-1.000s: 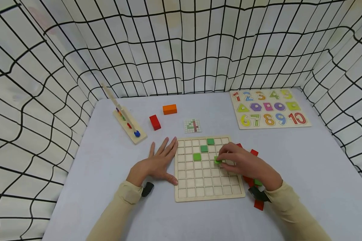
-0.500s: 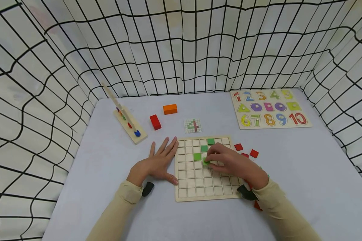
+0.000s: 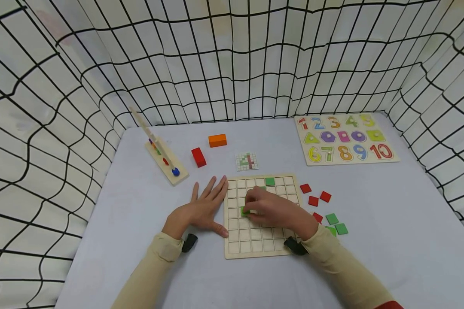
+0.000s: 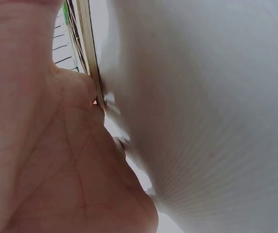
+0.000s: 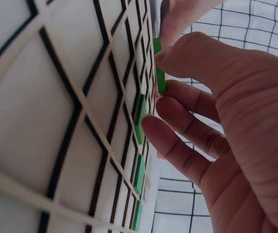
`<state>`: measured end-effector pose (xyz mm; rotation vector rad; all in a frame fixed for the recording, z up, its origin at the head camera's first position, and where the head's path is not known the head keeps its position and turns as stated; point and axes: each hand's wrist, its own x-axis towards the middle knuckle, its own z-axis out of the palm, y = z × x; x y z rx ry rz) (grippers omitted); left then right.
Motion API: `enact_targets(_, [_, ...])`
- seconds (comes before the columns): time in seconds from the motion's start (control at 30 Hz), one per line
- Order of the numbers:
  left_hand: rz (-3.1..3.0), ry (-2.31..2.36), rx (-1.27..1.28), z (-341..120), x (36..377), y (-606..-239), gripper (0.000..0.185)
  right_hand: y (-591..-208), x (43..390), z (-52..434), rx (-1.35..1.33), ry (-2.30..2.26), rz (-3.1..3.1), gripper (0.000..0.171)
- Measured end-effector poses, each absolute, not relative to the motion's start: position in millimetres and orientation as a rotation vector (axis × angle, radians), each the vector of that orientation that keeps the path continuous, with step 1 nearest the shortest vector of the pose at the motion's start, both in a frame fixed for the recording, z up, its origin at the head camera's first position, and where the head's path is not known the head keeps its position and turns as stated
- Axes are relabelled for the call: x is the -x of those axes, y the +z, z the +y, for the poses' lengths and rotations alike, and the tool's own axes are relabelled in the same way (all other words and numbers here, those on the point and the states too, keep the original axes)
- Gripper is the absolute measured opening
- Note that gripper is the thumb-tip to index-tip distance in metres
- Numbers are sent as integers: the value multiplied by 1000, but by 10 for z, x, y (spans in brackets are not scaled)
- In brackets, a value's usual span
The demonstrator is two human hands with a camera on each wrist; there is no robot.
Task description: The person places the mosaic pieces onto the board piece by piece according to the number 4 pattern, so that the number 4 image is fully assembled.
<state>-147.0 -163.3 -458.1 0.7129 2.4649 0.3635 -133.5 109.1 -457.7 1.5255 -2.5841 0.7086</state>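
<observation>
A square wooden grid board (image 3: pixel 255 246) lies on the white table. My left hand (image 3: pixel 203 213) rests flat with fingers spread, its fingertips and thumb at the board's left edge. In the left wrist view the palm (image 4: pixel 76 160) stands beside that edge. My right hand (image 3: pixel 274 209) reaches over the board and pinches a green square tile (image 5: pixel 159 65) between thumb and finger, close above the cells left of centre. Another green tile (image 3: pixel 270 181) sits in a top-row cell; in the right wrist view several green tiles (image 5: pixel 139 174) lie in cells, partly hidden from above by the hand.
Several red tiles (image 3: pixel 305 188) and green tiles (image 3: pixel 331 219) lie right of the board. Behind it are a small pattern card (image 3: pixel 246 162), a red block (image 3: pixel 199 157) and an orange block (image 3: pixel 218 140). A number puzzle (image 3: pixel 348 139) and a wooden stand (image 3: pixel 166 161) lie farther out; black netting surrounds the table.
My right hand has moved left across the board with the green tile, from right of centre to left of centre. The left hand has stayed in place.
</observation>
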Motion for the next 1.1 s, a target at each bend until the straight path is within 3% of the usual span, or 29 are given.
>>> enact_targets(0.8, [2500,285,-713,-1610,1456,-4568,148,-4616,1335,993,-1562,598,-2555,5])
enact_targets(1.1, [2474,324,-712,-1611,1460,-4557,148,-4580,1280,1075,-1561,598,-2673,15])
